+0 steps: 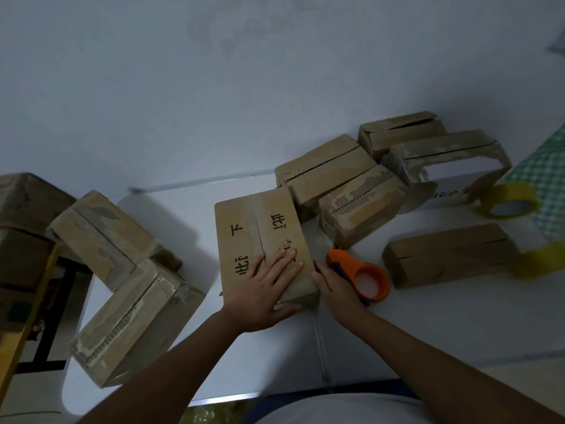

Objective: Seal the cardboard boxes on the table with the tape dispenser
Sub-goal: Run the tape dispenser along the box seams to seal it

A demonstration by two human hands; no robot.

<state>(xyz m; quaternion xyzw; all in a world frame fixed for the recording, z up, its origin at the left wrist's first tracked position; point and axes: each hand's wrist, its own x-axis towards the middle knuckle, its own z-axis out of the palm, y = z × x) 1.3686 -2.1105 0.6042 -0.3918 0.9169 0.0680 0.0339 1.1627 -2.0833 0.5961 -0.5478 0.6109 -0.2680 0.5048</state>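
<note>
Our left hand (263,289) lies flat on the printed box (264,240), the right hand (336,286) grips the tape dispenser (363,278); we should pin the flaps shut, then tape along the seam.

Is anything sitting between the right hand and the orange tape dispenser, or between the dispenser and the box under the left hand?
Nothing visible. The right hand already rests against the tape dispenser, which lies directly beside the printed box that the left hand presses flat.
</note>
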